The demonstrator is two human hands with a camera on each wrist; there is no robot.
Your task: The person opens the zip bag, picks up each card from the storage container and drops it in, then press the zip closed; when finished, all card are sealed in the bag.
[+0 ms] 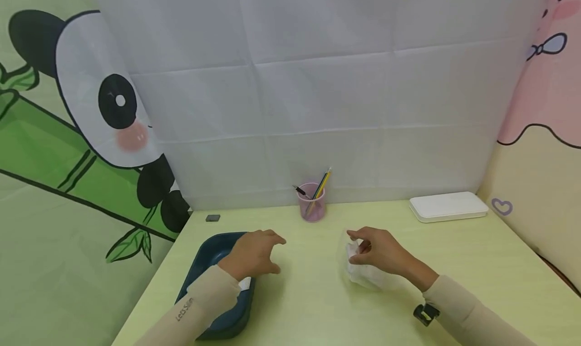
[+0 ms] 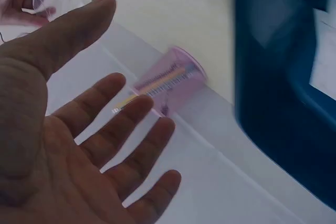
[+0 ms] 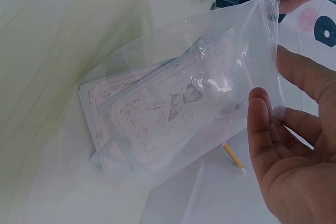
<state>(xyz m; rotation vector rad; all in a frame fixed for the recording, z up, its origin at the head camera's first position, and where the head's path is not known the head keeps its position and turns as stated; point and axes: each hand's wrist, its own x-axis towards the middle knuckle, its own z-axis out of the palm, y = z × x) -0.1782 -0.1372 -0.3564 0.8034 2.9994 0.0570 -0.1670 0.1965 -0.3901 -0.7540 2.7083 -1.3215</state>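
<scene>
The right wrist view shows what the head view leaves a whitish patch: overlapping cards (image 3: 157, 106) with faint pink print (one bears a butterfly) inside a clear, glossy bag (image 3: 244, 69). The right hand (image 1: 379, 251) pinches the bag's edge over the worktop (image 1: 313, 300); the left hand (image 1: 251, 255), fingers spread, is near the dark blue tray (image 1: 232, 316).

Pale pink cards (image 3: 163, 114), butterfly-printed, in a clear bag (image 3: 257, 45), middle of the right-wrist view.
In the head view: dark blue tray (image 1: 245, 315), lower left; pink cup (image 1: 316, 211), near centre; pale yellow table (image 1: 304, 295); white box (image 1: 449, 206), right; black-and-white panda (image 1: 83, 94) on green, upper left.
</scene>
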